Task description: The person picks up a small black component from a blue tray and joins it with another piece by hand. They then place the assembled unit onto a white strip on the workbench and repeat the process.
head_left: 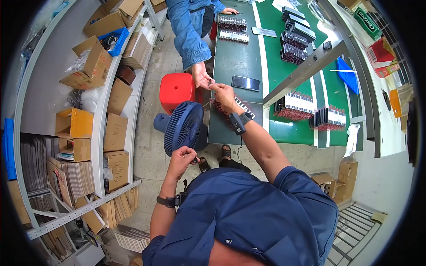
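Observation:
My right hand (224, 94) is stretched forward over the near end of the green workbench (230, 57), its fingertips pinched on a tiny part too small to make out. It meets the open palm of another person's hand (202, 75), which comes out of a denim sleeve (188, 31). My left hand (179, 162) is closed on a small dark object (195, 160), held low next to the blue fan (184, 127). A dark wristband sits on each of my wrists.
A red stool (176, 90) stands behind the fan. On the bench lie a black phone (245, 83) and several racks of red-wired components (295, 106). Metal shelving (111, 88) with cardboard boxes runs along the left. A grey beam (306, 71) crosses the bench.

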A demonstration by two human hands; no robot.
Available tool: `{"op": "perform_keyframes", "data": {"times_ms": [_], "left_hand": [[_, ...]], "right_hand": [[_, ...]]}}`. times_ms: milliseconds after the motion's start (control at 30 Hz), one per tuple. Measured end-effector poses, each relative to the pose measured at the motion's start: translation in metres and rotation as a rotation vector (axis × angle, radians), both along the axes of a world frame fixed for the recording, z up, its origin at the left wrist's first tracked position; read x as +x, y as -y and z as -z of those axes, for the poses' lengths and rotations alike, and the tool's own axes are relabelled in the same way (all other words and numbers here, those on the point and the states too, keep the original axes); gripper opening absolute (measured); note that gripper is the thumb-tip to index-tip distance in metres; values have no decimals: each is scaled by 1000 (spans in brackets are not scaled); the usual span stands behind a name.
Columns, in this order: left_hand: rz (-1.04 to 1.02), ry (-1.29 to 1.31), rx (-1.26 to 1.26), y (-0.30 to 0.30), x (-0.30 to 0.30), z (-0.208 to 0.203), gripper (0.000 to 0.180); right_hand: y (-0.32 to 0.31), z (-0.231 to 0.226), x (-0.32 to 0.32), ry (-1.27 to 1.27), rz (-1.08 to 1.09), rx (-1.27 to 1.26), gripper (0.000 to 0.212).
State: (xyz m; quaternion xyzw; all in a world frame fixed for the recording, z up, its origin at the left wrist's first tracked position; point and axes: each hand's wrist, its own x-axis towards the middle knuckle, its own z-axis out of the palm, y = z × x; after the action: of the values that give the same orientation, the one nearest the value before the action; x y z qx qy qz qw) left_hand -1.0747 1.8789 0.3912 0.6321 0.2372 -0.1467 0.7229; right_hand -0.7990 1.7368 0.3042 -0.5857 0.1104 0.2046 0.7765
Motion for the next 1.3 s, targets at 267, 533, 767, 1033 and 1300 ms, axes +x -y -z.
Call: {"op": "perform_keyframes", "data": {"times_ms": [267,533,767,1033,1300], "left_hand": [[-8,2,-18,-26,-32,1,5],[77,7,-28,-24,-29,7,7],[341,-57,-130,64,10,16,5],[725,-88,-65,267,46,3,5],[980,-104,-72,585,21,26,6]], "right_hand": [[-14,7,-14,75,127,-137,16],[26,-6,-22,22,210,60,11],[160,-26,-126,-126,219,231,12],[412,1,-306,-336,660,410,16],[683,15,-400,-345,827,500,17]]}}
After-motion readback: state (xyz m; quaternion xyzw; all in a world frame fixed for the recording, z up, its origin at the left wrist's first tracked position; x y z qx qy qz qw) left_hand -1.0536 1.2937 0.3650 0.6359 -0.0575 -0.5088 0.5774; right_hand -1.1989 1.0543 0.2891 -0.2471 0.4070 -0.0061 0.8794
